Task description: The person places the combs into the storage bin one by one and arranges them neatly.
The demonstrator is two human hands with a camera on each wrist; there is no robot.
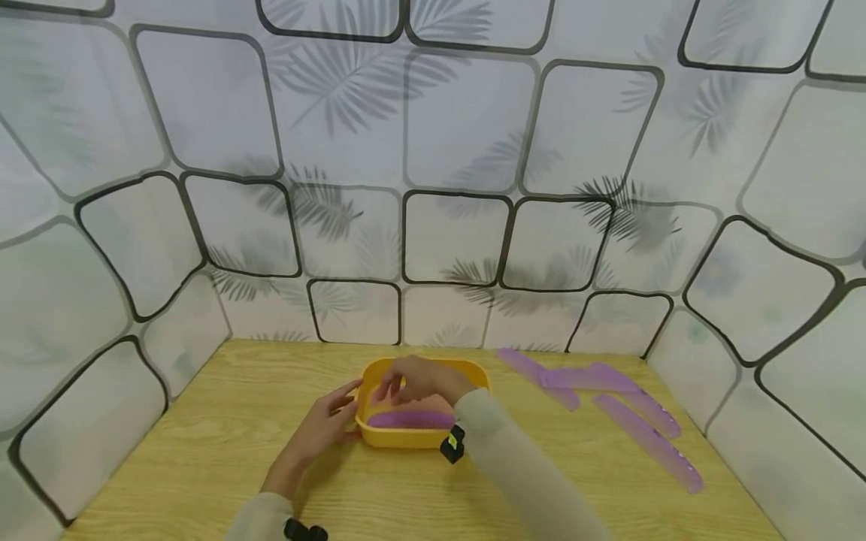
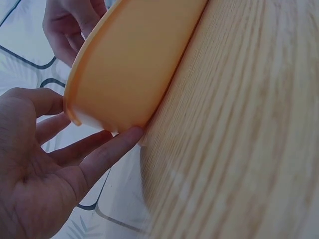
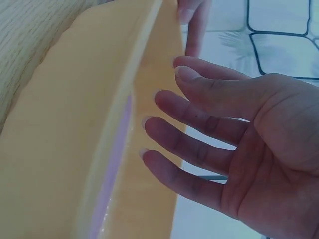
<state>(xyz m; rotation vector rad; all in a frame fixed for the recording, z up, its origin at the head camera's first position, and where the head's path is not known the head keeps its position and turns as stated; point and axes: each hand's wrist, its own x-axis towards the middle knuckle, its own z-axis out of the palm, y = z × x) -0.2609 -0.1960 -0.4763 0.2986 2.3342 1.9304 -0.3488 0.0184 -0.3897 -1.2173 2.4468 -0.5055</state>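
A yellow plastic tub (image 1: 406,439) with rounded corners stands on the wooden table. Inside it, along the near wall, lies a translucent purple strip (image 1: 409,419), whose edge (image 3: 117,149) also shows in the right wrist view. My left hand (image 1: 321,424) touches the tub's left end. In the left wrist view its fingertips (image 2: 133,132) lie against the end wall, spread from the rim down to the table. Over the tub's opening hovers my right hand (image 1: 421,377), its fingers (image 3: 187,147) loosely bent and apart, with nothing between them.
To the right of the tub, several translucent purple strips lie on the table: one at the back (image 1: 528,368), a bent or overlapping one (image 1: 588,378), and one nearer the front (image 1: 649,443). Patterned white cloth walls (image 1: 453,240) enclose the table's back and sides.
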